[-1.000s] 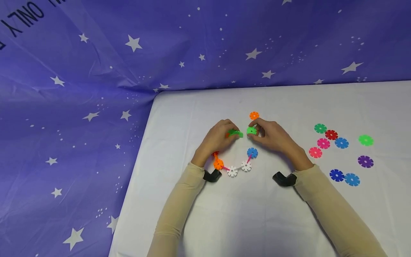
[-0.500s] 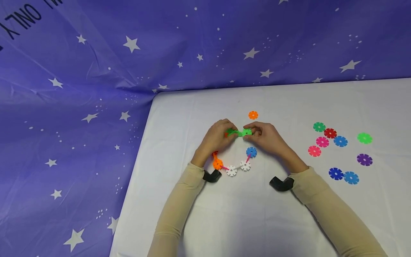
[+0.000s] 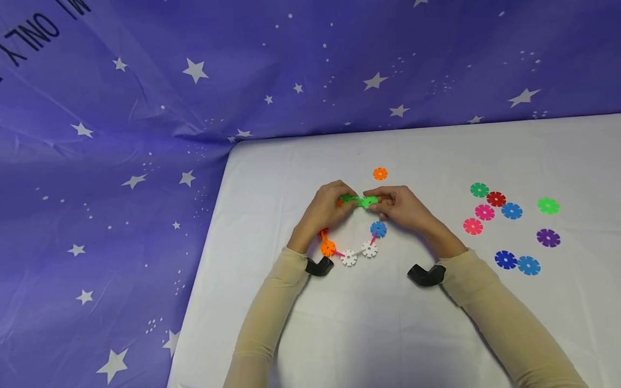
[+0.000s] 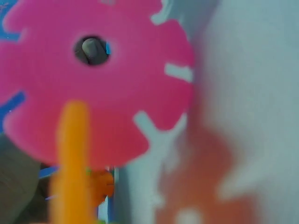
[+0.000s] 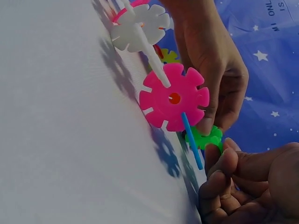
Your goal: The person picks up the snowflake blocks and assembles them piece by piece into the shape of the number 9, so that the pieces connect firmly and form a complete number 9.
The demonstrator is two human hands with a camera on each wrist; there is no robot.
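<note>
Two hands show near the middle of my head feed; left to right, past the starry backdrop [image 3: 145,108], I first meet the left hand [image 3: 327,209], its thumb and finger closed in a pinch on a green piece [image 3: 350,201] at the upper end of a curved chain of discs [image 3: 349,261]. That chain lies at centre frame, on the white cloth [image 3: 388,334], running from an orange disc [image 3: 328,248] through white ones to a blue disc [image 3: 378,228], with pink links set upright between. Just right of the green piece, a bright green disc [image 3: 370,202] touches it, pinched at the rim by the right hand [image 3: 405,206], fingertips nearly together; I cannot tell whether the slots have locked. I judge these discs to be thin plastic: light, fairly stiff, a little slick, and apt to twist at the joints. I would take hold by the rim, close beside the slot, and steady the neighbouring piece so the chain doesn't swing. Above the hands lies a loose orange disc [image 3: 380,173]. Farther right, more loose discs [image 3: 496,199] spread at mid-height, a purple disc [image 3: 549,237] near the right edge among them. I make out no container; the loose discs lie directly on the cloth.
</note>
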